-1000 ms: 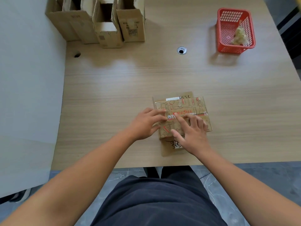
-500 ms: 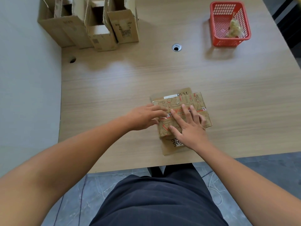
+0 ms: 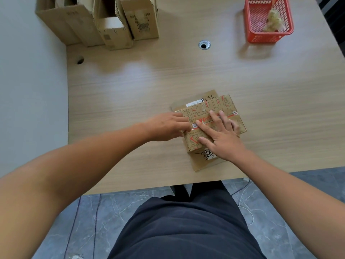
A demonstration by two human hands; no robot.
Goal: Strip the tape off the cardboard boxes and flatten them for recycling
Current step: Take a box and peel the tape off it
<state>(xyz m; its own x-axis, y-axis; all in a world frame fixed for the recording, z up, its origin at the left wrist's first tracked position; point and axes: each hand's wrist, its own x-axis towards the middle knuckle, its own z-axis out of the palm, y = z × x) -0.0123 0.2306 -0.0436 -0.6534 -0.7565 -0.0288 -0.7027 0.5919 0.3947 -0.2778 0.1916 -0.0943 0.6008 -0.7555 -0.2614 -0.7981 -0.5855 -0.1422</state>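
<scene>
Since a second ago the right hand [image 3: 222, 139] has slid slightly forward over the printed cardboard box [image 3: 228, 106], fingers spread flat, pressing its top. The left hand [image 3: 166, 126] reaches in level, with near-straight fingertips at the box's left edge. I cannot tell whether they pinch the tape [image 3: 234, 114]. The box lies on flattened cardboard [image 3: 202, 163].

Red capitals on the printed box [image 3: 226, 109] begin "VIN"; the rest is covered. Black scrawl on the flat cardboard [image 3: 200, 163] and labels on the standing boxes [image 3: 141, 19] are illegible.
</scene>
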